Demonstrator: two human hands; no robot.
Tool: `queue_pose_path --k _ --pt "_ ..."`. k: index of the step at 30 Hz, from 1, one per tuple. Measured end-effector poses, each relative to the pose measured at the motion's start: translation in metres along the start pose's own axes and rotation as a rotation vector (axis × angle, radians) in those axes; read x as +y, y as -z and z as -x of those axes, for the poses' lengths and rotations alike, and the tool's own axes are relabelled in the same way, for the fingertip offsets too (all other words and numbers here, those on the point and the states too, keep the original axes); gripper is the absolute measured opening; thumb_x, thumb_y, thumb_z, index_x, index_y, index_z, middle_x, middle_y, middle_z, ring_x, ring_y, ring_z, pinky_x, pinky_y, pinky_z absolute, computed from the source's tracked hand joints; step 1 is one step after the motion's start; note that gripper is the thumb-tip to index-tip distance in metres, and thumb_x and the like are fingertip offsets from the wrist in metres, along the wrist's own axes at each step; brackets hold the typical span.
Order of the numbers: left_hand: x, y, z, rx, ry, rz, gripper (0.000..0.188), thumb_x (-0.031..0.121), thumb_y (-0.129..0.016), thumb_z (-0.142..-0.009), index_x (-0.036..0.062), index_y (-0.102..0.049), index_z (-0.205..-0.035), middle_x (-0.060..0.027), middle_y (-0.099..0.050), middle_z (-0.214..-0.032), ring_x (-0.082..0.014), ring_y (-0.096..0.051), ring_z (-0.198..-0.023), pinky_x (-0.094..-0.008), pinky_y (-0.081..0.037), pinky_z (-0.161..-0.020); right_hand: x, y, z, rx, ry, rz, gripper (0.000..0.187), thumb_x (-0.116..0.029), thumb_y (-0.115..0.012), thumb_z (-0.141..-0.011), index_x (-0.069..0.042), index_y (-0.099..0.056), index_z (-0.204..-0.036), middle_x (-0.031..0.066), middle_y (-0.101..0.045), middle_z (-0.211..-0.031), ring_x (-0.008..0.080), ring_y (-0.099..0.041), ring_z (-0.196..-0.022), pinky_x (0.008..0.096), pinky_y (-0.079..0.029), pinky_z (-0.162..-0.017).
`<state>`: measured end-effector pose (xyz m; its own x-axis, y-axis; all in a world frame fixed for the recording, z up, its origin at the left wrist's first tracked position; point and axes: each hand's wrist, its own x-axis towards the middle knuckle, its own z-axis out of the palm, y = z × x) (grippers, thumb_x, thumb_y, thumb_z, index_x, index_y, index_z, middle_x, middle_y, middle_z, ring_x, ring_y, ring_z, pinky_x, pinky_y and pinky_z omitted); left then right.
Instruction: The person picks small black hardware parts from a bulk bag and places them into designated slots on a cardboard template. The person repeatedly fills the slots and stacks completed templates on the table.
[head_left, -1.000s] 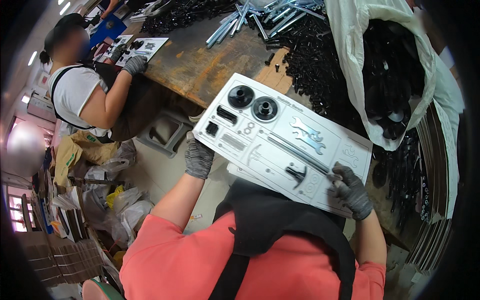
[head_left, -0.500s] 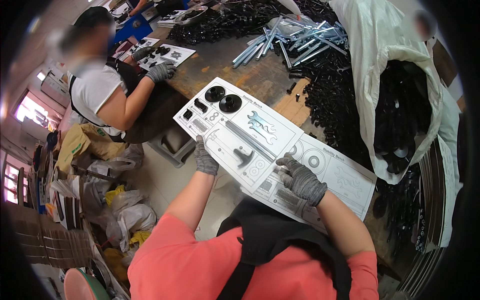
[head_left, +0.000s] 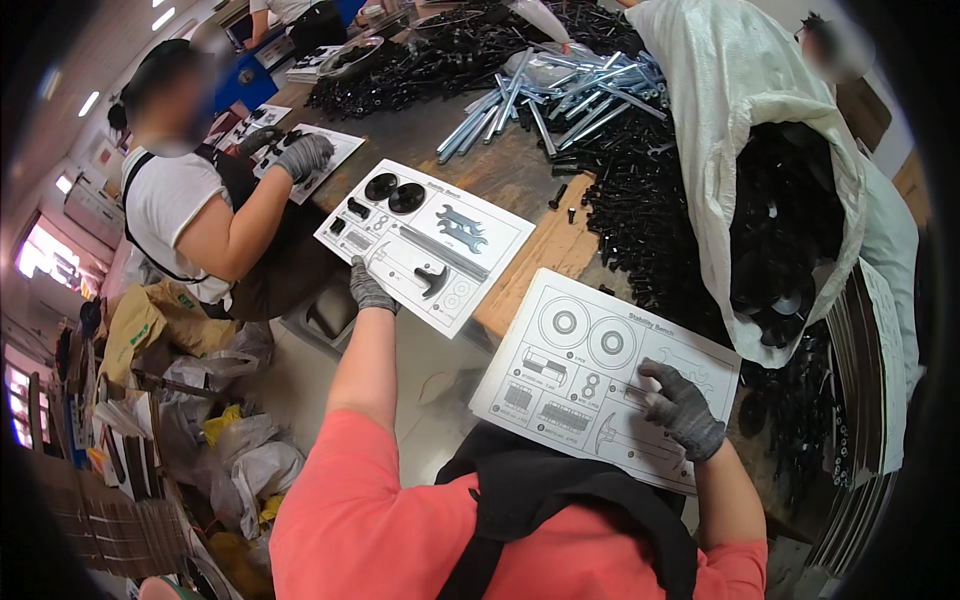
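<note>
My gloved left hand (head_left: 372, 287) grips the near edge of a white printed card (head_left: 490, 215), held tilted beside the table's front edge. On it sit two black discs (head_left: 407, 198), small black parts, a pair of silver open-ended wrenches (head_left: 462, 230), a long grey bar (head_left: 440, 250) and a black T-shaped knob (head_left: 431, 281). My gloved right hand (head_left: 688, 412) is over a stack of similar printed cards (head_left: 560, 400) in front of me, its fingers apart. The top card there shows only printed outlines. Part of the stack's right side is hidden by that hand.
Silver metal tubes (head_left: 560, 95) lie on the table among heaps of black bolts (head_left: 640, 225). At right stands a white woven sack (head_left: 700, 120) of black parts. A co-worker (head_left: 190, 200) at left handles another card (head_left: 330, 165). Plastic bags (head_left: 245, 450) lie on the left.
The loaded card has moved left and away from the stack in my left hand. My right hand has let go of its edge and moved right, over the stack, whose top card is now uncovered.
</note>
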<state>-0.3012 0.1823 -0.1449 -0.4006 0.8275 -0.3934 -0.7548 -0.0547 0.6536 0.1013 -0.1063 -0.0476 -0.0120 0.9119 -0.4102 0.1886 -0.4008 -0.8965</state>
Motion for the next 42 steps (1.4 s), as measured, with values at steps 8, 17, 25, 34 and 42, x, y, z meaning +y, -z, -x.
queue_pose_path --k 8,17,25,34,42 --pt "0.006 0.035 -0.049 0.052 -0.520 0.177 0.035 0.021 -0.055 -0.089 -0.0003 -0.048 -0.116 -0.0116 -0.053 -0.115 -0.0210 -0.053 -0.098 -0.0318 -0.048 -0.080 0.006 0.024 0.025 0.133 0.024 -0.038 0.035 -0.007 -0.052 -0.086 -0.004 -0.049 -0.120 0.0054 -0.058 -0.096 0.0101 -0.054 -0.069 0.0235 -0.047 -0.063" --pt "-0.006 -0.084 -0.010 -0.482 -1.029 -0.747 0.033 0.010 -0.059 -0.084 0.0002 -0.053 -0.114 -0.0107 -0.057 -0.106 -0.0201 -0.055 -0.098 -0.0318 -0.045 -0.086 0.050 0.027 0.028 0.194 0.009 -0.189 0.025 -0.011 -0.054 -0.086 0.001 -0.056 -0.109 0.0072 -0.062 -0.091 0.0121 -0.056 -0.076 0.0261 -0.047 -0.068" --pt "-0.045 -0.207 -0.048 -0.367 -0.599 -2.116 0.052 0.041 -0.061 -0.077 0.0098 -0.055 -0.118 -0.0167 -0.052 -0.121 -0.0317 -0.051 -0.113 -0.0397 -0.042 -0.095 0.062 0.025 0.031 0.197 -0.017 -0.290 0.026 -0.013 -0.054 -0.087 0.001 -0.058 -0.107 0.0078 -0.064 -0.091 0.0148 -0.059 -0.078 0.0291 -0.049 -0.073" --pt "-0.085 -0.227 -0.067 -0.241 -0.543 -2.265 0.050 0.043 -0.060 -0.075 0.0085 -0.060 -0.112 -0.0168 -0.056 -0.119 -0.0310 -0.054 -0.112 -0.0411 -0.043 -0.093 0.057 0.025 0.028 0.193 -0.094 -0.262 0.027 -0.018 -0.056 -0.086 0.001 -0.058 -0.106 0.0072 -0.063 -0.088 0.0149 -0.058 -0.075 0.0290 -0.049 -0.069" --pt "-0.110 -0.201 -0.123 -0.527 -0.270 -1.349 0.025 0.035 -0.054 -0.081 0.0111 -0.060 -0.084 -0.0074 -0.058 -0.070 -0.0204 -0.053 -0.055 -0.0338 -0.042 -0.048 0.047 0.023 0.022 0.209 -0.061 -0.152 0.028 -0.020 -0.053 -0.087 0.000 -0.059 -0.105 0.0061 -0.062 -0.080 0.0126 -0.058 -0.067 0.0270 -0.049 -0.065"
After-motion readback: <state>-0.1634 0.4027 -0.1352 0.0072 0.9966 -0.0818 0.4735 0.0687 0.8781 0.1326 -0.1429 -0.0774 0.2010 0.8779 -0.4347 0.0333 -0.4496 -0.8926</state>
